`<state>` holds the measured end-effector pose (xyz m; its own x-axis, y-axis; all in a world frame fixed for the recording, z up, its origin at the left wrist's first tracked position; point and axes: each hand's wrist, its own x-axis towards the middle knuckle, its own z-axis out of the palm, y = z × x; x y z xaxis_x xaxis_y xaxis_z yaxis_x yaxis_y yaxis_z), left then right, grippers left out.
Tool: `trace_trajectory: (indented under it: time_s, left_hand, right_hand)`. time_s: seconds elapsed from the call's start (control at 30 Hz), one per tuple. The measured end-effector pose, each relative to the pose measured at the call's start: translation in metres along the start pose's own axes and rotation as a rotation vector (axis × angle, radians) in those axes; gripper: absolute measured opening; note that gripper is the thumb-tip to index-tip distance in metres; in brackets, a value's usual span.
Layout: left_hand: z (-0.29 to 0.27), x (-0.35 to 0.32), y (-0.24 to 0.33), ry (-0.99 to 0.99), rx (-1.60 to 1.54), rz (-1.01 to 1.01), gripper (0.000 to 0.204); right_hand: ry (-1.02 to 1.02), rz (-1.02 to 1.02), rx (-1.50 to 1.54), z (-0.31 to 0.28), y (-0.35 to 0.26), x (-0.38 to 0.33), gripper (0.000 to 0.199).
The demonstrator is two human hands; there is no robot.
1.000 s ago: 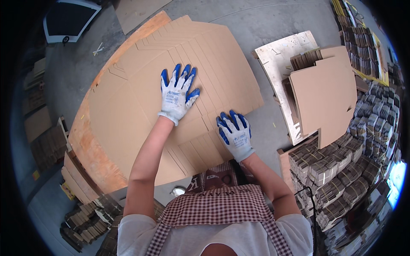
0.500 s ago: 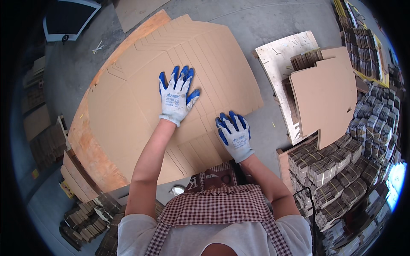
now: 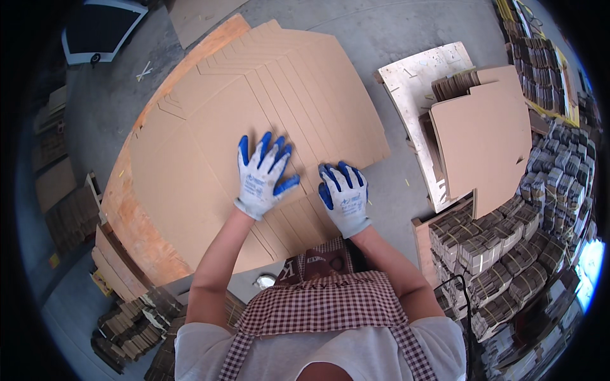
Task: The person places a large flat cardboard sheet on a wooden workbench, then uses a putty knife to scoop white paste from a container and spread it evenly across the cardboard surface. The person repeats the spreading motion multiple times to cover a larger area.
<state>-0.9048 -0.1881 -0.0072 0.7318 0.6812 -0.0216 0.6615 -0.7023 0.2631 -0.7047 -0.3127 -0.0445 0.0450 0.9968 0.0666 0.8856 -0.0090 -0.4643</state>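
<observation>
Large brown cardboard sheets (image 3: 203, 149), creased and cut with slots, lie in a loosely fanned layer on a wooden board (image 3: 136, 216). My left hand (image 3: 259, 178), in a white glove with blue fingertips, rests on the top sheet with its fingers spread and holds nothing. To its right, my right hand (image 3: 345, 198) wears a matching glove and lies over the sheets' near right edge. Its fingers are stretched forward, slightly apart, and grip nothing that I can see.
On the right, a pale board (image 3: 406, 82) carries more cut cardboard (image 3: 486, 133). Strapped cardboard bundles (image 3: 489, 244) are piled below it. More cardboard pieces (image 3: 127, 330) lie at the lower left. A dark panel with a white frame (image 3: 105, 32) stands at the far left.
My left hand has slid back toward me over the cardboard, its fingers still spread. My right hand has shifted slightly forward and left. The sheets look nearly unmoved.
</observation>
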Motion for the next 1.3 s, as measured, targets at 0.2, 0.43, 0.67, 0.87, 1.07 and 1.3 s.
trace_trajectory:
  time_s: [0.2,0.43,0.67,0.87,1.07,1.3]
  left_hand:
    - [0.012,-0.028,0.036,-0.088,-0.033,0.014,0.089]
    - [0.021,-0.029,0.047,-0.115,-0.037,-0.038,0.091]
    - [0.023,-0.026,0.053,-0.135,-0.045,-0.075,0.094]
    - [0.025,-0.026,0.057,-0.106,-0.092,-0.100,0.094]
    - [0.030,-0.027,0.059,-0.121,-0.099,-0.128,0.095]
    - [0.025,-0.026,0.062,-0.096,-0.114,-0.140,0.092]
  right_hand:
    - [-0.035,-0.068,0.023,-0.006,0.008,0.001,0.041]
    - [-0.048,-0.091,0.005,-0.002,0.009,0.000,0.040]
    - [-0.038,-0.094,-0.010,-0.002,0.009,-0.001,0.037]
    - [-0.027,-0.101,-0.019,0.000,0.009,-0.001,0.035]
    - [-0.028,-0.108,-0.028,-0.001,0.009,-0.001,0.036]
    - [-0.030,-0.115,-0.041,0.001,0.009,-0.003,0.034]
